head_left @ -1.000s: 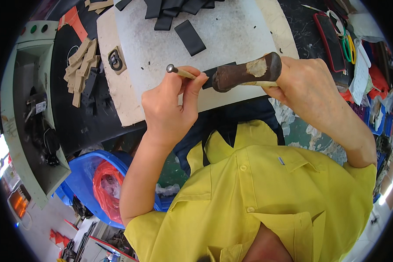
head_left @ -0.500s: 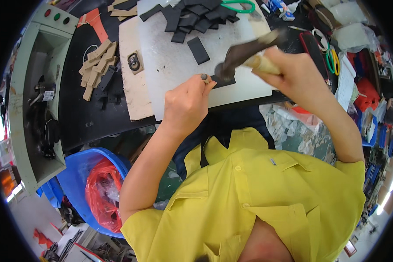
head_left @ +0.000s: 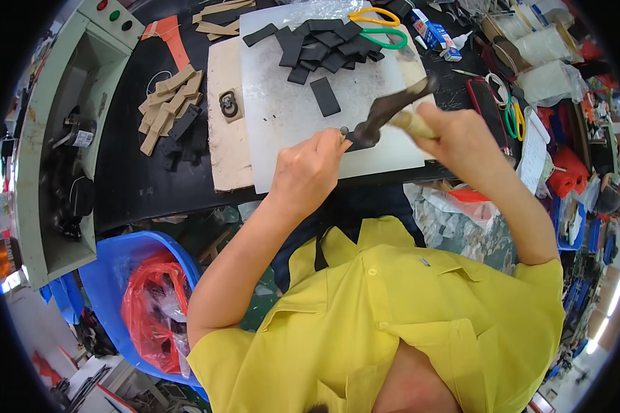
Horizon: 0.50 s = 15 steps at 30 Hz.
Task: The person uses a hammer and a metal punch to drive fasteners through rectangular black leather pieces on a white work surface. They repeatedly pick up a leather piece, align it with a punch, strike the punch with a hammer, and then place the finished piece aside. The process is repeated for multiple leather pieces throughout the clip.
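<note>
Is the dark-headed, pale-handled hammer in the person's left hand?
No, the right hand grips that hammer; the left hand holds a slim grey-topped rod.

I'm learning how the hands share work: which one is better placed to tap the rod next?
Probably the right hand: it grips the hammer, whose dark head is close to the rod's top. The left hand is busy holding the rod at the black strip.
</note>
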Motion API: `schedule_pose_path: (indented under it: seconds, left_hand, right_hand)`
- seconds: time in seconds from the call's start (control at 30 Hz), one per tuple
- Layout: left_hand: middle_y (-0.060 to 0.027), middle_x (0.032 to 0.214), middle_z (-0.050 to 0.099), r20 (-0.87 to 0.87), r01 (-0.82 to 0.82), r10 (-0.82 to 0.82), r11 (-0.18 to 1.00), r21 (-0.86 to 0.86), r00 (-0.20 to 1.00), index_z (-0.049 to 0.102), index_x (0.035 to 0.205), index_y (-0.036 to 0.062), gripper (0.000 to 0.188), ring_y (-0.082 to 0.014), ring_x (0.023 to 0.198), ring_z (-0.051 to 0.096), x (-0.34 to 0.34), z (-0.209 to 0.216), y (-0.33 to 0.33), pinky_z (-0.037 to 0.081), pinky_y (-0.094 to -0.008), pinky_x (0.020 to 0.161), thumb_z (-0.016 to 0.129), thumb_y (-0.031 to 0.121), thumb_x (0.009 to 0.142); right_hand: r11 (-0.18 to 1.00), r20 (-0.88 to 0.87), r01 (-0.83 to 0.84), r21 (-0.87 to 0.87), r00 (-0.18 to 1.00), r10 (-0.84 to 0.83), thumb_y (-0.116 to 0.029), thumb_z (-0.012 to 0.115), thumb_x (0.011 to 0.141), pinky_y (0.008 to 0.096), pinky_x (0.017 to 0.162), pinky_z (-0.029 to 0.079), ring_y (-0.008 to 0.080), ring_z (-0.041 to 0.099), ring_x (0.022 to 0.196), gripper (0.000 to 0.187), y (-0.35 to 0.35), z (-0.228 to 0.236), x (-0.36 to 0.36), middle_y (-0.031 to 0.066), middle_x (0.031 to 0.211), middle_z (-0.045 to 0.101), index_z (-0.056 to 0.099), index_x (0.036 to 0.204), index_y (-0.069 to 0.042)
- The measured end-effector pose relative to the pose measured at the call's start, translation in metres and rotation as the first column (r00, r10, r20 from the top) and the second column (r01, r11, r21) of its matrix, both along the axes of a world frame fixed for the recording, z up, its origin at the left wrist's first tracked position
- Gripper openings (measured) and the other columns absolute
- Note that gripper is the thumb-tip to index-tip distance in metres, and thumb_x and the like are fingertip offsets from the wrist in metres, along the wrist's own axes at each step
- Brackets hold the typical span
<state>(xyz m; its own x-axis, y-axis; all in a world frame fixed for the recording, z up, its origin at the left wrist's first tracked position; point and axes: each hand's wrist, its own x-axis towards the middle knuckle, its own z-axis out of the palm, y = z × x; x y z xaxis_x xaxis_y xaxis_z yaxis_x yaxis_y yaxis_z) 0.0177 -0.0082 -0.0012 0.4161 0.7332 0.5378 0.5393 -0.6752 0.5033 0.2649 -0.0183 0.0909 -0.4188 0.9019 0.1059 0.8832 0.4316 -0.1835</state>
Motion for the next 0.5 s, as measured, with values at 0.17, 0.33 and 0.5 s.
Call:
schedule_pose_path:
  seconds: [0.17, 0.33, 0.5]
  left_hand:
    - [-0.0105, 0.078, 0.067, -0.059, -0.016, 0.017, 1.0, 0.008, 0.998, 0.056, 0.085, 0.0011, 0.011, -0.0273, 0.059, 0.064, 0.001, -0.004, -0.004, 0.05, -0.0339, 0.052, 0.066, 0.002, 0.09]
    - [-0.0117, 0.087, 0.072, 0.174, -0.049, 0.105, 0.953, -0.299, 0.979, 0.055, 0.097, -0.0007, 0.008, -0.0179, 0.074, 0.073, -0.004, 0.004, -0.003, 0.057, -0.0297, 0.064, 0.058, 0.006, 0.099]
    - [-0.015, 0.091, 0.071, 0.456, 0.092, 0.185, 0.849, -0.52, 0.871, 0.055, 0.105, -0.0053, 0.012, -0.0189, 0.087, 0.071, -0.004, 0.012, 0.007, 0.059, -0.03, 0.08, 0.052, 0.006, 0.103]
  right_hand:
    - [0.997, -0.005, -0.057, -0.052, 0.998, 0.057, -0.02, 0.071, 0.085, 0.0465, 0.054, 0.05, 0.0376, 0.064, 0.063, 0.028, -0.005, -0.028, -0.01, 0.0142, 0.064, 0.061, 0.047, 0.092, -0.006]
    - [0.996, 0.031, -0.072, -0.052, 0.997, 0.074, -0.018, 0.07, 0.085, 0.0441, 0.052, 0.049, 0.036, 0.064, 0.063, 0.028, -0.006, -0.03, -0.012, 0.0124, 0.064, 0.06, 0.045, 0.093, -0.008]
    - [0.995, 0.035, -0.086, -0.056, 0.995, 0.088, -0.016, 0.071, 0.084, 0.0425, 0.052, 0.048, 0.0352, 0.063, 0.063, 0.029, -0.007, -0.03, -0.009, 0.0118, 0.066, 0.06, 0.044, 0.093, -0.008]
